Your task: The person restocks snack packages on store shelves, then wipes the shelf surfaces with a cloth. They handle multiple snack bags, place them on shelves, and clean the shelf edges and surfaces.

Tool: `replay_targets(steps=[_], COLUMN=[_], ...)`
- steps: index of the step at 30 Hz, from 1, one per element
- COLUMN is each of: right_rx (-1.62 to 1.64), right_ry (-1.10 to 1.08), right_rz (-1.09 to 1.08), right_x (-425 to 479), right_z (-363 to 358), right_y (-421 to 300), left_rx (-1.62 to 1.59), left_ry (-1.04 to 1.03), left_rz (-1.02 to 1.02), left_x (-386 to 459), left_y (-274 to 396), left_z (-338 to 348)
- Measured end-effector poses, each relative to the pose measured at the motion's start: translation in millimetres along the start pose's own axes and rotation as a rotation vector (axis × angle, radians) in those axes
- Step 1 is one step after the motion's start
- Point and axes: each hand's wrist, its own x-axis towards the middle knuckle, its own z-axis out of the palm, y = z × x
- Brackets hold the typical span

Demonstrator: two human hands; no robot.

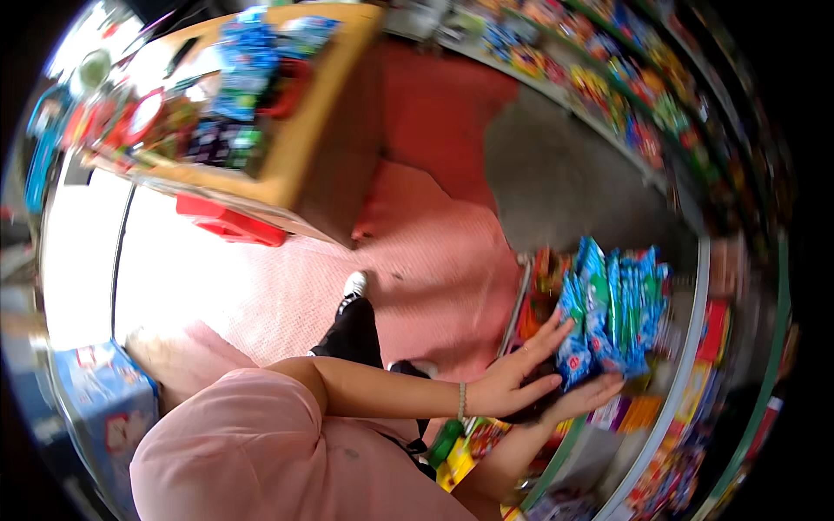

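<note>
A row of blue snack packets [612, 312] stands upright, packed close together, at the right over a low shelf. My left hand [521, 384], with a beaded bracelet at the wrist, has its fingers spread against the near side of the packets. Below it, my right hand [583, 397] lies palm up at the lower end of the same packets, its fingers outstretched. A dark object, partly hidden between the hands, cannot be made out.
Shelves of colourful packets [606, 91] curve along the upper right. A wooden counter [339, 78] at the upper left bears more blue packets [244, 65]. A red plastic stool [228, 221] stands beside it. Boxed goods [622, 413] line the shelf near my hands.
</note>
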Motion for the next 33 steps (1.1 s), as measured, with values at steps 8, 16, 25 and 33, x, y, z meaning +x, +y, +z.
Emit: replay_targets(steps=[8,16,25,33], right_rx=[0.227,0.294,-0.137,-0.469], right_ry=[-0.817,-1.191,-1.557,-1.789], right_rz=[-0.412,-0.814,-0.962,-0.886], right_x=[-81,-188,-271,-280], right_z=[278,482,584,638], right_y=[-137,-201,-157,-149], left_rx=[-0.372,-0.583,-0.824,-1.038], left_ry=[0.668,1.018,1.322,1.279], left_rz=[0.377,0.612,0.532,0.474], left_x=[16,28,18,8], left_y=[164,228,182,219], left_z=[-173,-350,-465,-436])
